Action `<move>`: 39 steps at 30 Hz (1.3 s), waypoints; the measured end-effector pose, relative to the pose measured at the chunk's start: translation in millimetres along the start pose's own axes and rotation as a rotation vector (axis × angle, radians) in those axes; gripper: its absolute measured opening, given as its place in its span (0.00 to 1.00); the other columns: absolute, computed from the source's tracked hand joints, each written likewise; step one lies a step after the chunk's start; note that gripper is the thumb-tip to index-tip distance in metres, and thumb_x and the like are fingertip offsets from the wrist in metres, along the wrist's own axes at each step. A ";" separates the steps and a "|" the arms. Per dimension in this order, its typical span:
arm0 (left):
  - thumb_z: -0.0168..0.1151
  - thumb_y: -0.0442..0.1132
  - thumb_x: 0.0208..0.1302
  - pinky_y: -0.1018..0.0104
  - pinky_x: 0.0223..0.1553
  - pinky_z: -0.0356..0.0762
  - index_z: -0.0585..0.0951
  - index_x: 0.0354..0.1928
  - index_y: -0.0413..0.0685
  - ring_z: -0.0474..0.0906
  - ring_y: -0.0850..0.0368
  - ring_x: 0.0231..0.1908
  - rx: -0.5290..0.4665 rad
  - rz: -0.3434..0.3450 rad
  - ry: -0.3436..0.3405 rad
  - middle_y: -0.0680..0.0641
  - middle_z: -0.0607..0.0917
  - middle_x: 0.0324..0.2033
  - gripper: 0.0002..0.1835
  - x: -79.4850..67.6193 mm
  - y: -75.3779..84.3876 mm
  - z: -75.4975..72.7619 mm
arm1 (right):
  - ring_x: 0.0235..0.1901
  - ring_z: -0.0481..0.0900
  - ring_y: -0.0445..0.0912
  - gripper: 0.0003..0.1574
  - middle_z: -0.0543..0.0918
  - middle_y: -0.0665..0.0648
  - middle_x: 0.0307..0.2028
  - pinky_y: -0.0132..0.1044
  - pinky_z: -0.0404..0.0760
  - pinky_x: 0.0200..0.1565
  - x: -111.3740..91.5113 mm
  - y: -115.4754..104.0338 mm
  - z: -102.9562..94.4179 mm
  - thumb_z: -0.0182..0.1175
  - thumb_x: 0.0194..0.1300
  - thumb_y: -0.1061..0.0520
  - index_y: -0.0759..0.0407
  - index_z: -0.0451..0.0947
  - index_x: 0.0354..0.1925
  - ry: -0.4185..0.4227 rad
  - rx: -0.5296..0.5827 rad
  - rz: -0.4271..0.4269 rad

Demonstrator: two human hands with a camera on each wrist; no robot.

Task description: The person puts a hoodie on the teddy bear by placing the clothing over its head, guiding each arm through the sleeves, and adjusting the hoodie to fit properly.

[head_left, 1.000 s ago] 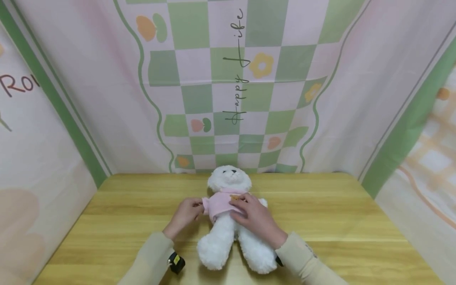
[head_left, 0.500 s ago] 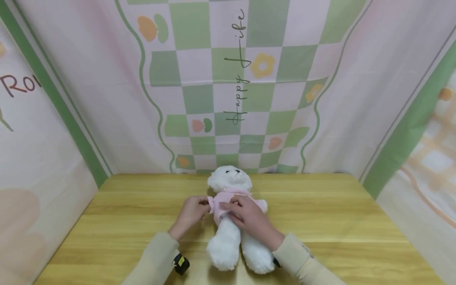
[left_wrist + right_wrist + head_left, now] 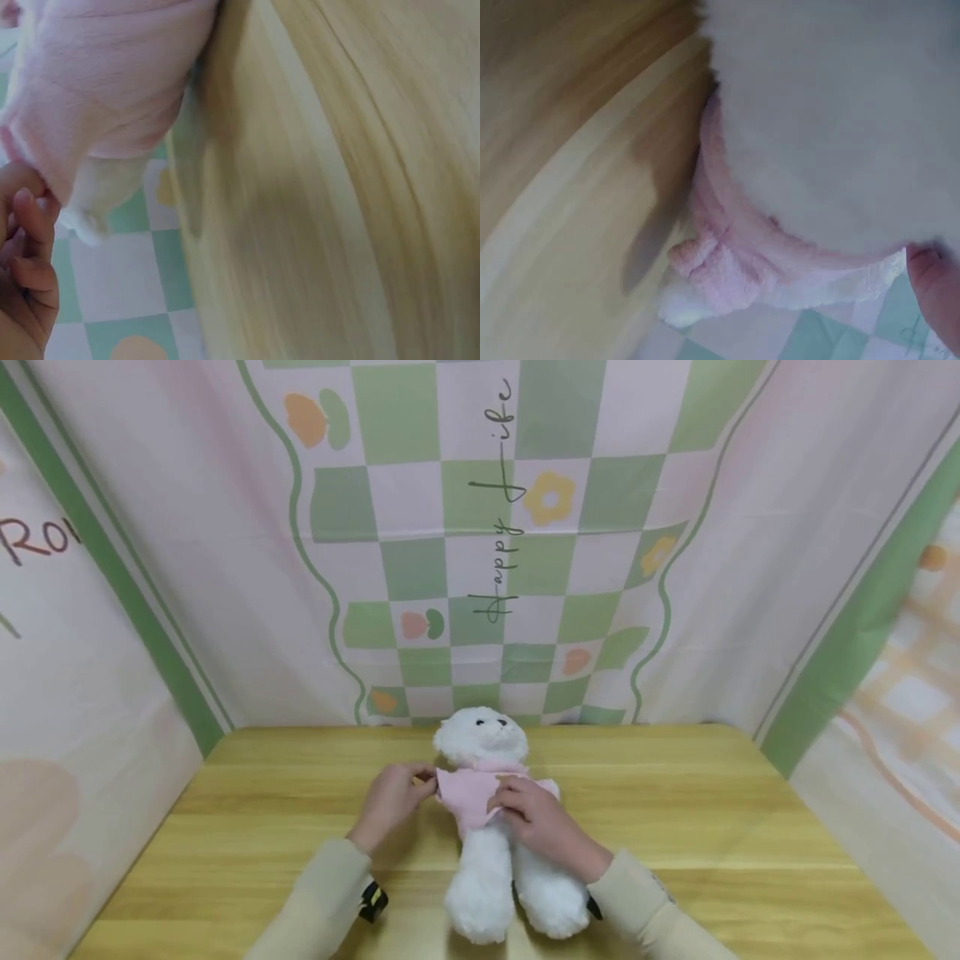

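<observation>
A white plush teddy bear point(image 3: 480, 885) in a pink shirt point(image 3: 467, 797) lies on its back, head toward the wall. At the shirt's left side my left hand point(image 3: 390, 803) pinches the sleeve's end between thumb and fingers and stretches it outward. No white paw shows at that sleeve. The left wrist view shows the left hand point(image 3: 26, 255) with bent fingers on a pulled-out corner of pink cloth. My right hand point(image 3: 546, 822) grips the shirt's front near the hem with curled fingers. In the right wrist view the bear's white fur point(image 3: 825, 135) hides most of that hand.
Everything lies on a wood-grain table point(image 3: 262, 843). A checkered cloth backdrop point(image 3: 480, 568) hangs behind its far edge, and printed cloth walls stand on both sides. A black wrist device point(image 3: 372, 902) sits below the left cuff.
The bear's legs have swung to the right and its body has turned. My left hand has shifted slightly, spreading the sleeve wide. The right hand's fingers have curled in at the shirt front.
</observation>
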State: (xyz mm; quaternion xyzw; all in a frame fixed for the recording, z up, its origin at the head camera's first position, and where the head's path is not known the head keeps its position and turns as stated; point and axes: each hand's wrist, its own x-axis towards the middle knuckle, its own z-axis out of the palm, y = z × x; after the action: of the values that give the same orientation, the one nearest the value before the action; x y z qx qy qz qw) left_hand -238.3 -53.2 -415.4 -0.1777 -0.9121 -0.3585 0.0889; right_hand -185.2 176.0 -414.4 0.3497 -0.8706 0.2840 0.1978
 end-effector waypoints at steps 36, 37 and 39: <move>0.58 0.30 0.62 0.65 0.32 0.80 0.85 0.40 0.37 0.82 0.54 0.31 -0.070 -0.041 0.039 0.41 0.88 0.34 0.09 3.1 -22.6 -5.2 | 0.49 0.79 0.50 0.10 0.81 0.51 0.36 0.45 0.76 0.58 9.2 -2.4 5.2 0.57 0.62 0.65 0.55 0.83 0.38 -0.094 -0.045 -0.082; 0.57 0.31 0.64 0.66 0.32 0.80 0.85 0.42 0.37 0.82 0.54 0.32 -0.127 -0.069 0.011 0.40 0.88 0.35 0.10 2.1 -23.6 -4.9 | 0.49 0.79 0.50 0.10 0.81 0.51 0.36 0.45 0.75 0.60 9.3 -3.0 5.1 0.58 0.62 0.64 0.55 0.83 0.39 -0.096 -0.036 -0.076; 0.56 0.37 0.67 0.66 0.35 0.81 0.82 0.49 0.37 0.82 0.54 0.35 -0.217 -0.112 -0.045 0.39 0.87 0.39 0.14 -1.0 -24.3 -4.5 | 0.50 0.79 0.49 0.11 0.82 0.52 0.39 0.45 0.75 0.60 8.8 -4.4 4.7 0.60 0.62 0.64 0.55 0.83 0.42 -0.105 0.001 -0.048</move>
State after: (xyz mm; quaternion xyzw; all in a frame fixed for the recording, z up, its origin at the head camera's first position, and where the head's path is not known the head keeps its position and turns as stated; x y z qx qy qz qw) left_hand -246.6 -73.1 -427.5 -0.1429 -0.8782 -0.4556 0.0284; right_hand -188.6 166.1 -411.6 0.3850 -0.8710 0.2609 0.1586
